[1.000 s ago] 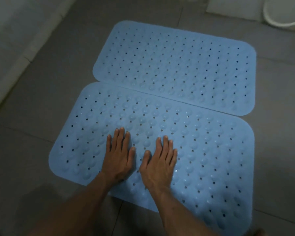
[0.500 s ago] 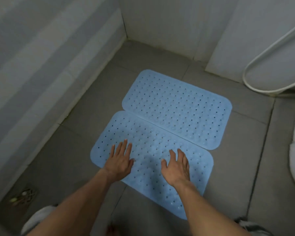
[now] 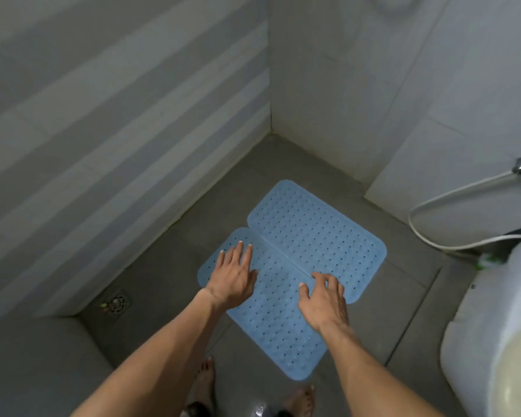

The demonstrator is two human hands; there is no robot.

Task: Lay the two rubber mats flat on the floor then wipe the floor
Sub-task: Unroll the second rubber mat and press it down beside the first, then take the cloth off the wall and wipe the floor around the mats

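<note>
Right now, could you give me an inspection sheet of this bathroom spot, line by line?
Surface: grey tiled floor, bare around the mats.
Job's things: near mat and far mat, both pale blue, lying flat, long edges meeting. No wiping cloth seen.
Clutter: floor drain by the left wall, some debris in it.
Grips: left hand open, fingers spread, over the near mat; right hand open, fingers slightly curled; contact cannot be told.
Cables: white hose looping along the right wall.
Surroundings: tiled walls meeting in a corner; toilet at right; bare feet at the bottom.
</note>
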